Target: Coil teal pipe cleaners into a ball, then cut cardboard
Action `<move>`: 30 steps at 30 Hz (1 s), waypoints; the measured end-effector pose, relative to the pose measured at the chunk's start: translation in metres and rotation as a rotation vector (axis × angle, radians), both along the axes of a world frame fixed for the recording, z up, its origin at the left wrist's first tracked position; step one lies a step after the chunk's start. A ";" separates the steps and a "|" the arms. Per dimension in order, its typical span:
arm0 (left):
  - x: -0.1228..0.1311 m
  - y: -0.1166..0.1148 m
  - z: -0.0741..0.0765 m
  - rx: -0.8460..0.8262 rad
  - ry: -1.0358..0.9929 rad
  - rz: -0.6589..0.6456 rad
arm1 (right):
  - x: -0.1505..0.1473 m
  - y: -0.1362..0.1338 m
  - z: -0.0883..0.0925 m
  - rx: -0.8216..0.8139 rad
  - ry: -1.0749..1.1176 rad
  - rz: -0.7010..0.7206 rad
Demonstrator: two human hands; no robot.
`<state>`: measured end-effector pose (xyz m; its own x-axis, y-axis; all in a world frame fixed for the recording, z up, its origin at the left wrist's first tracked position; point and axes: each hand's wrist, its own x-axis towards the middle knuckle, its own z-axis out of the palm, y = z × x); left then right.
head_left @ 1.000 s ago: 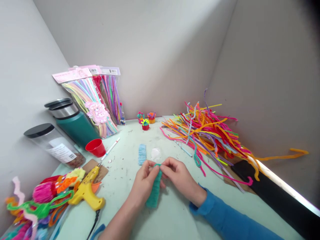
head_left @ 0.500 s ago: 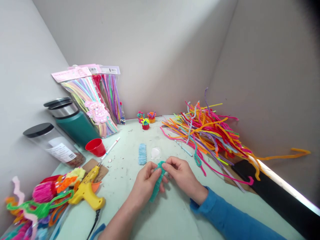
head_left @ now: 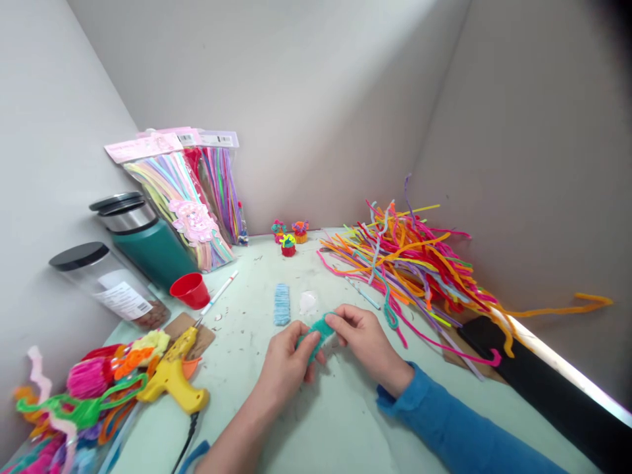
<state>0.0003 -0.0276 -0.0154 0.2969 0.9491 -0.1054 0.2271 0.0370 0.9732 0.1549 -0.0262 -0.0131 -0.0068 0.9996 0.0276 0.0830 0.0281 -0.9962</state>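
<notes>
Between my two hands is a teal strip of pipe cleaner [head_left: 322,328], fuzzy and ribbed, held above the table. My left hand [head_left: 291,352] pinches its near left part between thumb and fingers. At the upper right end, the thumb and forefinger of my right hand [head_left: 358,332] close on it. Part of the strip is hidden behind the fingers. Just beyond my left hand lies a flat light-blue ribbed strip [head_left: 282,305]. Beside that is a small whitish round piece [head_left: 307,301].
A yellow glue gun [head_left: 172,375] lies left near coloured pipe-cleaner pieces [head_left: 89,378]. Behind it stand a red cup [head_left: 190,291], clear jar [head_left: 118,289], teal bottle [head_left: 148,240] and packaged pipe cleaners [head_left: 182,204]. Loose pipe cleaners [head_left: 409,257] heap at right; small figures [head_left: 288,245] stand at the back.
The teal strip has turned from nearly upright to a more sideways slant, its lower end no longer hanging below my left hand. My right hand has shifted slightly right.
</notes>
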 end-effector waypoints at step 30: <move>-0.001 0.005 0.003 -0.030 -0.036 0.035 | -0.004 -0.002 -0.004 -0.008 0.002 0.041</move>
